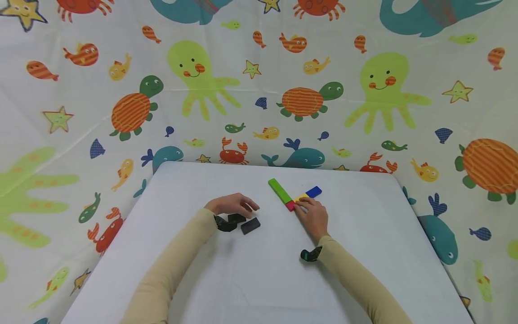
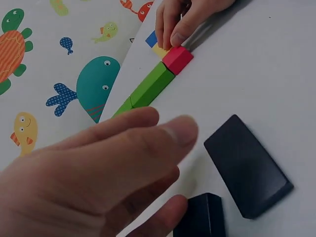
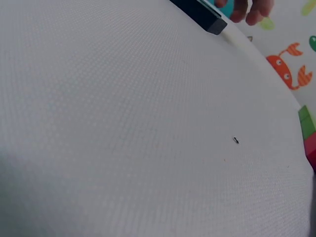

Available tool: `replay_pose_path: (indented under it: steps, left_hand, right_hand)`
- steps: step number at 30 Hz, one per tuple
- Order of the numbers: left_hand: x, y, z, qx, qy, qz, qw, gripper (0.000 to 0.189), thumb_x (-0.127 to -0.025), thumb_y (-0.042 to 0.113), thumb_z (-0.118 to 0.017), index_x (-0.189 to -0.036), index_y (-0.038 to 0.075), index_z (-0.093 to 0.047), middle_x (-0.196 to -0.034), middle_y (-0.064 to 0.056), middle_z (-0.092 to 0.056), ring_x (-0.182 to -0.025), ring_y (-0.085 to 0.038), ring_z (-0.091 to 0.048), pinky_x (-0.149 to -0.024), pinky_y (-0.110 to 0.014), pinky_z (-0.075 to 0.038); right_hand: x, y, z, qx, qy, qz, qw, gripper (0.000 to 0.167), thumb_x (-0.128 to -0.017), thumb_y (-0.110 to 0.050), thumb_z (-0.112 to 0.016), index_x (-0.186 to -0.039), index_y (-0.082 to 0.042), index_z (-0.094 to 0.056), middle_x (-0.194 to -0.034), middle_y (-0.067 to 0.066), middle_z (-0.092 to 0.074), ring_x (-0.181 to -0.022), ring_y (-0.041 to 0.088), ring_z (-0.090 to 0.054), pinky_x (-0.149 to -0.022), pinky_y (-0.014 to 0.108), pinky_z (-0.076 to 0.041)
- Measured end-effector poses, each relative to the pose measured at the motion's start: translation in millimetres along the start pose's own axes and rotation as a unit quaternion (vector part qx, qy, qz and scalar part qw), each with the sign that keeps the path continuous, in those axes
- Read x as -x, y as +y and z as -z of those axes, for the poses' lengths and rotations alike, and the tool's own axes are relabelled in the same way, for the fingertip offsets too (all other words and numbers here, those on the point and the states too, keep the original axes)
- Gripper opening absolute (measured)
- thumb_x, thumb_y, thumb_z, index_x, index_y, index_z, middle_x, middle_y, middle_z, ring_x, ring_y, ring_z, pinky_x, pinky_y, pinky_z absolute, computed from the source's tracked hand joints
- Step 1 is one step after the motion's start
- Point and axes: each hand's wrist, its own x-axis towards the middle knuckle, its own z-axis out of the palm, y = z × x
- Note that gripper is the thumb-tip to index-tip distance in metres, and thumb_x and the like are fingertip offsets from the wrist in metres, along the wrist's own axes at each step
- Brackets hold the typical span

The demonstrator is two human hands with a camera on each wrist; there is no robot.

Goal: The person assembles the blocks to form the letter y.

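Right grip bent nearly closed at the yellow block; cannot tell whether it pinches.
Left grip loosely parted, holding nothing, near two dark blocks; red block just left of the right grip.

On the surface, a row of blocks slants forward from near the back edge to a corner block. A middle block and an end block continue toward the back right corner, right fingers at the middle one. Two loose blocks lie farther left, just before the left fingers.
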Motion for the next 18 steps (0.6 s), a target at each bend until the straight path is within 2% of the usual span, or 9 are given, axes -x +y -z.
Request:
replay_pose_path:
  steps: [4, 10, 18]
  left_hand:
    - [5.9, -3.7, -4.1, -0.023, -0.031, 0.010, 0.9992, 0.037, -0.089, 0.012, -0.071, -0.127, 0.013, -0.067, -0.121, -0.001, -0.062, -0.113, -0.019, -0.054, -0.098, -0.038, -0.044]
    - [14.3, -6.3, -6.6, -0.073, -0.046, 0.024, 0.9960, 0.036, -0.087, 0.013, -0.074, -0.120, 0.024, -0.070, -0.112, 0.004, -0.060, -0.108, -0.018, -0.052, -0.095, -0.037, -0.044]
    - [23.9, -3.9, -7.1, -0.064, -0.044, 0.047, 0.9959, 0.045, -0.086, 0.006, -0.073, -0.129, 0.018, -0.064, -0.114, -0.001, -0.059, -0.101, -0.015, -0.056, -0.091, -0.034, -0.047]
  right_hand:
    - [1.2, -1.5, 0.4, -0.009, 0.004, 0.002, 1.0000, 0.026, -0.090, -0.031, -0.071, -0.109, -0.013, -0.077, -0.114, 0.004, -0.069, -0.105, 0.026, -0.060, -0.080, 0.041, -0.047]
    - [1.4, -1.5, -0.3, -0.016, 0.003, 0.006, 0.9999, 0.027, -0.090, -0.032, -0.071, -0.109, -0.013, -0.077, -0.114, 0.004, -0.069, -0.105, 0.027, -0.060, -0.080, 0.042, -0.047]
    - [0.4, 0.0, -0.3, -0.007, 0.007, 0.009, 0.9999, 0.027, -0.090, -0.033, -0.071, -0.108, -0.013, -0.077, -0.114, 0.004, -0.069, -0.104, 0.027, -0.060, -0.078, 0.041, -0.047]
